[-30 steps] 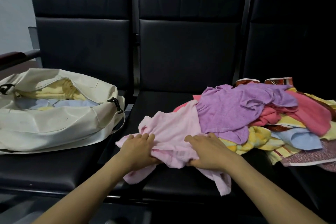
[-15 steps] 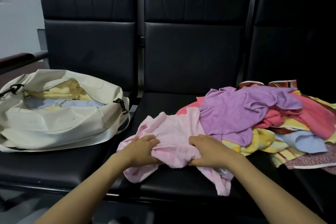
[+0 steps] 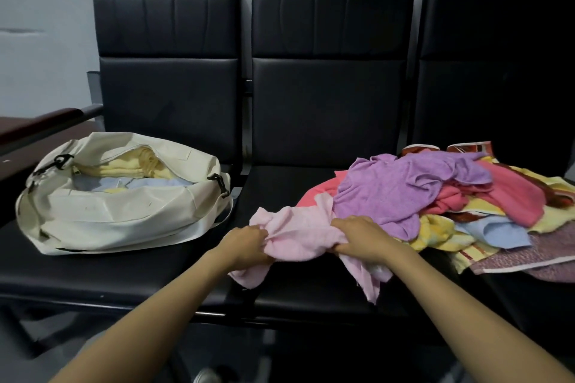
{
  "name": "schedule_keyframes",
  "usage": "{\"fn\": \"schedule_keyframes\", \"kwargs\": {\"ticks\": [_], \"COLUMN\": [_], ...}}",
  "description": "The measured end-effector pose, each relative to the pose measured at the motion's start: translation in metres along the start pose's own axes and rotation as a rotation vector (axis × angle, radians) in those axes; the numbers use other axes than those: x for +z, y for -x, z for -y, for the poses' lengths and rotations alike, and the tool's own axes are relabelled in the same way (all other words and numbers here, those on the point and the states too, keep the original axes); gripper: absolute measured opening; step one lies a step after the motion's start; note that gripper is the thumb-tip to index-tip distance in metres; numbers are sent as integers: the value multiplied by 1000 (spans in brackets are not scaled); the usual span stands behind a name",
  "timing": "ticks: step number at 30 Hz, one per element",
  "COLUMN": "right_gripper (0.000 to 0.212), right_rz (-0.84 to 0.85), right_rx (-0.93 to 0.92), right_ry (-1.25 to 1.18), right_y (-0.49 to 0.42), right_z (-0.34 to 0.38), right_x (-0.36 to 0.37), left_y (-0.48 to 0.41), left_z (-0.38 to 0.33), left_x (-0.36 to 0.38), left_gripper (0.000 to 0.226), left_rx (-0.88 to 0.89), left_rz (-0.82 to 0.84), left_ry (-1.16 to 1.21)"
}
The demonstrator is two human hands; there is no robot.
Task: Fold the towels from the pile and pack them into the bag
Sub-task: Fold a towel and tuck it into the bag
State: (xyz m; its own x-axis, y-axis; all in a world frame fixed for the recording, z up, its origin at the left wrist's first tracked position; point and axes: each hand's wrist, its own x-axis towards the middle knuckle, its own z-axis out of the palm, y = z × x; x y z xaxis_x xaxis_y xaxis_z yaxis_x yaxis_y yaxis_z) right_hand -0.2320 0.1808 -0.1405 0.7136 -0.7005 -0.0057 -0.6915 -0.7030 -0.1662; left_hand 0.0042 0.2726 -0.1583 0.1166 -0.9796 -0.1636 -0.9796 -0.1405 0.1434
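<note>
The task looks partly done. The cream canvas bag (image 3: 124, 214), well off to the left of the fingers, gapes open with folded yellow and pale blue towels (image 3: 130, 172) already inside, while a loose pile of purple, coral, yellow and blue towels (image 3: 466, 196) lies unfolded just beyond the right knuckles. The crumpled pale pink terry towel (image 3: 301, 233) is the one in hand. It is bunched between both hands on the black padded seat (image 3: 311, 289). The left hand (image 3: 245, 246) and right hand (image 3: 361, 236) each have curled fingers pinching its cloth, and its ends hang below them. It has yet to be spread, folded and packed.
</note>
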Motion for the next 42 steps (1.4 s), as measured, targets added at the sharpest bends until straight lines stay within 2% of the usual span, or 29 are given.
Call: {"fn": "schedule_keyframes", "kwargs": {"ticks": [4, 7, 11, 14, 16, 17, 19, 21, 22, 24, 26, 30, 32, 34, 36, 38, 39, 42], "right_gripper": [32, 37, 42, 45, 32, 25, 21, 32, 38, 43, 43, 46, 36, 27, 38, 47, 42, 20], "right_rz": [-81, -105, -11, 105, 134, 105, -90, -337, -408, -448, -392, -177, 31, 285, 425, 361, 268, 83], "right_rx": [-12, 22, 56, 95, 129, 141, 180, 198, 211, 217, 208, 202, 180, 169, 149, 121, 89, 33], "right_ry": [-20, -34, -229, -239, -117, -34, 158, 354, 410, 450, 462, 451, 342, 140, 17, -32, -50, -137], "right_y": [2, 10, 23, 20, 13, 9, 3, -2, -3, -7, -10, -10, -8, -6, -3, -4, -5, -9], "right_z": [6, 8, 6, 1, -3, -4, -4, -4, -4, -5, -7, -15, -21, -27, -34, -44, -47, -54], "right_x": [-36, -82, -146, -161, -154, -150, -144, -143, -142, -136, -121, -78, -59, -42, -32, -22, -17, -3], "left_y": [1, 12, 32, 30, 21, 14, 3, -3, -6, -11, -17, -24, -27, -28, -27, -26, -26, -28], "left_z": [3, 0, -8, -18, -27, -31, -32, -28, -25, -22, -19, -15, -12, -8, -4, 0, 1, 2], "left_x": [-35, -86, -157, -182, -178, -173, -163, -153, -147, -132, -112, -67, -46, -29, -21, -17, -15, -9], "left_gripper": [38, 20, 24, 31, 36, 36, 32, 31, 33, 37, 39, 45, 45, 33, 40, 57, 58, 37], "left_rx": [58, 87, 28, -38, -83, -96, -93, -47, -20, -6, -14, -27, -3, 10, 0, -19, -12, 17], "left_rz": [-121, -38, 40, 104, 122, 84, -128, -379, -468, -543, -483, -191, -4, 213, 303, 237, 180, 17], "left_ry": [126, 222, 322, 211, 28, -49, -117, -106, -123, -147, -120, -4, 61, 134, 156, 225, 274, 470]}}
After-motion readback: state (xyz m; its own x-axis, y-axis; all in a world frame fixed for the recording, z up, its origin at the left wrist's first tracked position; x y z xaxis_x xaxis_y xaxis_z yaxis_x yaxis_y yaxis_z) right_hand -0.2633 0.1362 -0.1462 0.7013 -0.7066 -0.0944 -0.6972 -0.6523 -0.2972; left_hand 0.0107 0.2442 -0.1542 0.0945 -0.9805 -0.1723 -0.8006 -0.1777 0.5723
